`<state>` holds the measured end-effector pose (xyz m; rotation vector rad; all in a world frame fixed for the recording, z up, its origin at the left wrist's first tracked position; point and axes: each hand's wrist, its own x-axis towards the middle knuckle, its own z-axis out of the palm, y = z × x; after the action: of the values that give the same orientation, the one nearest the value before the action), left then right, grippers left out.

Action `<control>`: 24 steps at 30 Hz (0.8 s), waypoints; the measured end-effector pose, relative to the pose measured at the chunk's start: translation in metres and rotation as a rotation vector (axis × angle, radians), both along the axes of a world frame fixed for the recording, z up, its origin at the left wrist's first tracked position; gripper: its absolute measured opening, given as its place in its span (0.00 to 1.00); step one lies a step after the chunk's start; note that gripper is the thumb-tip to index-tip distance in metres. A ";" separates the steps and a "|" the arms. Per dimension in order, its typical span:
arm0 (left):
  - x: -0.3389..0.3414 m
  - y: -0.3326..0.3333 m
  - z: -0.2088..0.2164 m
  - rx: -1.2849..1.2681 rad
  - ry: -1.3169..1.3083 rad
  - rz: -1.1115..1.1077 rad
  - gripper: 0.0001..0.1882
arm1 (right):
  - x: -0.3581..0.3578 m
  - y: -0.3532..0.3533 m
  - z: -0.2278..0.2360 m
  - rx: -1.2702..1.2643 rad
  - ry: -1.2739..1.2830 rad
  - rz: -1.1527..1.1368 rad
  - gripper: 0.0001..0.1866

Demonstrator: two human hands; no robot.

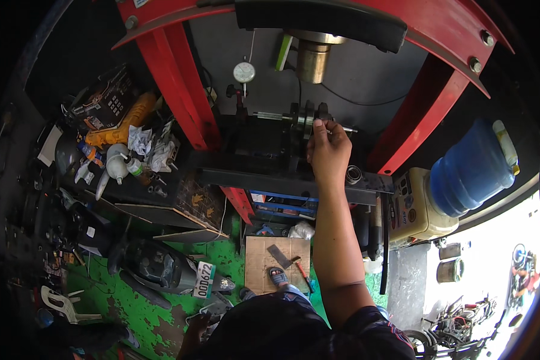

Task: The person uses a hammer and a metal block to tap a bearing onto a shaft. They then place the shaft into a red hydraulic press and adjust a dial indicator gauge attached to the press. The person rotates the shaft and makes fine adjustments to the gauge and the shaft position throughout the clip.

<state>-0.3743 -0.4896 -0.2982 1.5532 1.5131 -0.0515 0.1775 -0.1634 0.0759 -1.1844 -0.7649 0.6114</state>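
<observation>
A crankshaft (309, 114) with round metal webs and a long shaft lies level across a dark support on the press bench. My right hand (331, 150) reaches up to it, thumb and fingers closed on the rim of its web. Left of it a dial gauge (244, 72) with a white face stands upright on a thin holder near the shaft's end. Low in the picture, my left hand (197, 327) hangs in shadow beside my body. Its fingers are too dark to make out.
A red press frame (180, 84) surrounds the work, its steel ram (313, 60) hanging above. Left stands a cluttered cabinet (192, 201); right, a blue water jug (471, 171). A hammer (303, 273) lies on cardboard by my feet. A motorcycle (162, 267) stands lower left.
</observation>
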 end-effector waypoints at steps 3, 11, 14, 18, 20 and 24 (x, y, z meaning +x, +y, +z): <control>-0.019 -0.019 -0.037 0.112 0.106 -0.138 0.28 | -0.012 -0.010 0.012 0.026 0.016 0.006 0.13; -0.012 -0.024 -0.036 -0.079 -0.118 0.197 0.29 | -0.006 0.004 0.004 -0.007 -0.003 -0.007 0.12; -0.010 -0.030 -0.041 -0.192 -0.013 0.266 0.30 | -0.015 -0.008 0.020 0.083 0.046 -0.015 0.12; -0.012 -0.028 -0.044 -0.228 -0.023 0.316 0.32 | -0.008 -0.002 0.016 0.082 -0.011 -0.047 0.13; -0.015 -0.030 -0.048 -0.210 -0.030 0.324 0.32 | -0.003 0.007 0.010 -0.029 -0.036 -0.062 0.14; -0.022 -0.036 -0.058 -0.236 -0.043 0.379 0.30 | -0.004 -0.001 0.027 0.057 0.094 -0.002 0.13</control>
<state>-0.3960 -0.5259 -0.3559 1.0595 1.6779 0.0207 0.1739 -0.1641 0.1032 -1.0960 -0.6973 0.6353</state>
